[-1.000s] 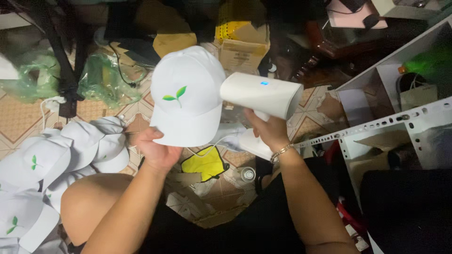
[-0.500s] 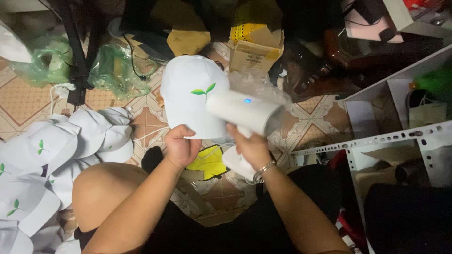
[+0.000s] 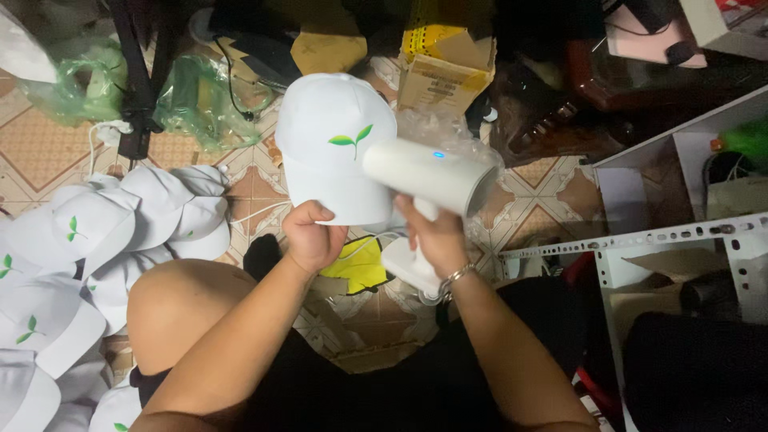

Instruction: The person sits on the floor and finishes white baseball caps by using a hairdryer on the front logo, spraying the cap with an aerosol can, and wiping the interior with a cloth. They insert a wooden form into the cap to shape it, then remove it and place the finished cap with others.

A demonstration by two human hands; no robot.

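Observation:
My left hand (image 3: 312, 238) grips the brim of a white cap (image 3: 328, 152) with a green leaf emblem, holding it up over the tiled floor. My right hand (image 3: 428, 232) is closed around the handle of a white handheld steamer (image 3: 428, 178), whose barrel lies across the cap's right side, nozzle end against the crown. A small blue light glows on top of the barrel. A metal bracelet circles my right wrist.
A heap of matching white caps (image 3: 76, 264) lies at the left. Green plastic bags (image 3: 192, 96) and a cardboard box (image 3: 444, 68) sit beyond the held cap. A white perforated metal shelf frame (image 3: 640, 240) stands at right. A yellow item (image 3: 360, 268) lies on the floor.
The steamer has swung closer over the cap's right side, its barrel now pointing left onto the crown. Both hands and the cap sit slightly lower and more central in view.

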